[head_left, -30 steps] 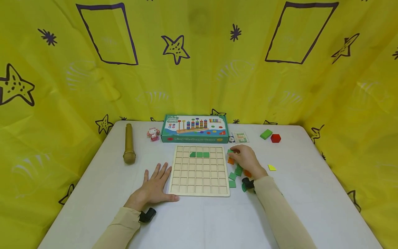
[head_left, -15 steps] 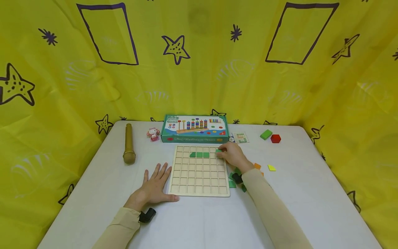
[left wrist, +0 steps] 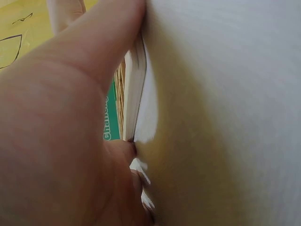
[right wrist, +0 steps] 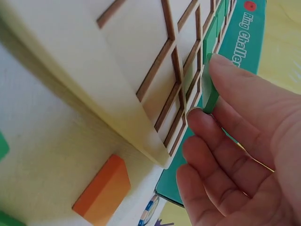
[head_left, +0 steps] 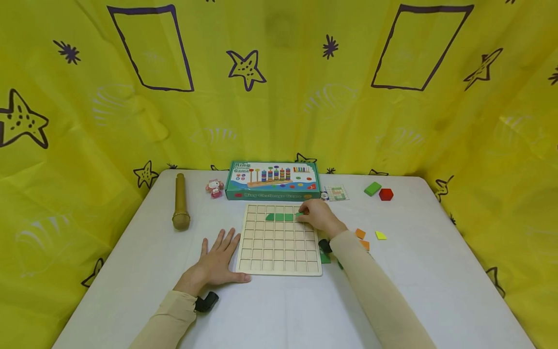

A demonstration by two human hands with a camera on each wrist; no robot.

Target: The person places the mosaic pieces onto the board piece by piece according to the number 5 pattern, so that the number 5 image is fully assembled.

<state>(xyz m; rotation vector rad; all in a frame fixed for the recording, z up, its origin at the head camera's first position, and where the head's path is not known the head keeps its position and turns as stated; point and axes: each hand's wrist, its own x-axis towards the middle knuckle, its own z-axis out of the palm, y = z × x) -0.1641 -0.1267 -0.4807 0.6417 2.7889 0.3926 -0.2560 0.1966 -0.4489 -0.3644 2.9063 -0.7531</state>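
Note:
My right hand (head_left: 320, 216) pinches a green tile (right wrist: 209, 89) between thumb and index finger, over the upper right of a wooden grid board (head_left: 279, 247). Three green tiles (head_left: 281, 217) lie side by side in the board's second row, just left of the pinched one; the leftmost has a slanted corner. In the right wrist view the held tile is tilted, close over the grid cells. My left hand (head_left: 218, 264) rests palm down on the table with fingers spread. Its fingertips lie by the board's left edge and its thumb by the near left corner.
Right of the board lie orange tiles (head_left: 364, 245), a yellow tile (head_left: 381, 235) and green tiles (head_left: 325, 258), some hidden by my right arm. Behind stand a Ring Challenge Game box (head_left: 273, 182), a pattern card (head_left: 337, 193), a green block (head_left: 373, 188), a red hexagon (head_left: 386, 194), a figurine (head_left: 215, 188) and a gold microphone (head_left: 180, 203).
My right hand has picked up a green tile from beside the board and carried it left over the second row, near the placed green tiles. The left hand has stayed still.

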